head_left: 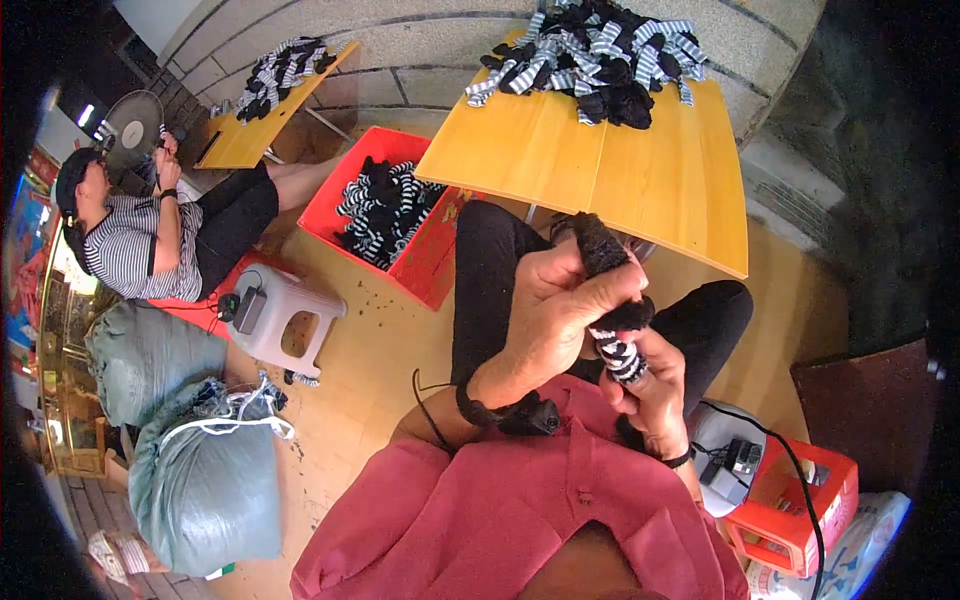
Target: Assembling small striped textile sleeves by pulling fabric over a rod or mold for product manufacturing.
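In front of my chest, both hands hold one knitted piece (622, 355), black at its far end and black-and-white striped nearer to me. Its exact kind is hard to make out. My left hand (555, 305) is closed around the thick black part, its thumb lying across it. Below and to the right, my right hand (658, 390) pinches the striped part. Beyond my knees, a pile of striped and black knitted pieces (610, 55) lies on a yellow wooden table (600, 150). More such pieces (385, 205) fill a red crate (432, 262) left of the table.
At the left, a person (135, 235) sits by a second table (245, 135) with another knitted pile. Stuffed sacks (210, 490) and a grey stool (285, 320) stand on the left. A red stool (805, 500) and a black cable (800, 475) are at my right.
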Demonstrator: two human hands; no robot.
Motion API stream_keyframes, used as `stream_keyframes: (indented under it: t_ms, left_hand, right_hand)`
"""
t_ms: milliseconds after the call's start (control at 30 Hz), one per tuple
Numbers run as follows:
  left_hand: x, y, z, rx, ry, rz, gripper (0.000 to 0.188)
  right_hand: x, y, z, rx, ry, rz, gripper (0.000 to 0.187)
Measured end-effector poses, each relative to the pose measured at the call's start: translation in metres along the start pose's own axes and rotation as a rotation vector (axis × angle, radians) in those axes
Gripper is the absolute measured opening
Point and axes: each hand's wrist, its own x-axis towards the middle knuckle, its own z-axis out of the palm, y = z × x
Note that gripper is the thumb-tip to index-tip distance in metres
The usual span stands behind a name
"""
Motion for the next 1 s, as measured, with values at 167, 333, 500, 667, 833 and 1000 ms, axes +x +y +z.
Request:
stream_keyframes:
  t_ms: [167, 333, 500, 667, 833, 1000]
  left_hand:
    - [-0.003, -0.003, 0.004, 0.036, -0.022, 0.061, 0.021]
    - [0.006, 0.006, 0.0, 0.023, -0.035, 0.358, 0.034]
    - [0.013, 0.01, -0.019, 0.082, -0.053, 0.413, 0.022]
    - [0.014, 0.016, -0.016, 0.065, 0.06, 0.458, 0.016]
    - [0.01, 0.012, -0.008, 0.007, 0.011, 0.425, 0.019]
    - [-0.002, 0.006, 0.0, -0.082, 0.007, 0.243, 0.024]
  right_hand:
    - [0.002, 0.005, -0.004, 0.186, -0.06, 0.021, 0.046]
    - [-0.002, 0.001, -0.003, 0.135, 0.004, 0.012, 0.048]
    - [-0.005, -0.001, -0.003, 0.114, -0.033, 0.037, 0.044]
    - [-0.005, -0.001, 0.001, -0.114, 0.088, -0.023, 0.042]
    - [-0.003, 0.005, -0.001, -0.146, 0.086, -0.091, 0.042]
    - [-0.002, 0.006, 0.003, -0.114, 0.066, -0.155, 0.042]
